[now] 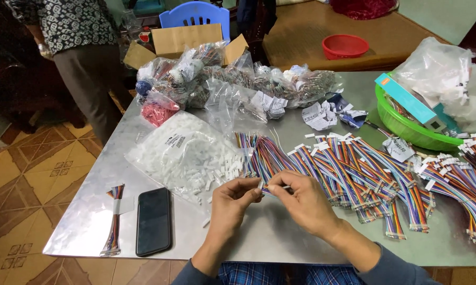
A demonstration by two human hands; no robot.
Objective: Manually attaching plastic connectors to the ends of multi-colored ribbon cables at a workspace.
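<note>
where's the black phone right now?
In the head view the flat black phone lies face up near the metal table's front left edge, between a small banded bundle of rainbow wires and the left hand.

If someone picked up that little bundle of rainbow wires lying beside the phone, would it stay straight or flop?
The wire bundle would probably droop at both ends, since its thin strands already curve on the table. It looks light. The white band around its middle should keep the strands together.
</note>
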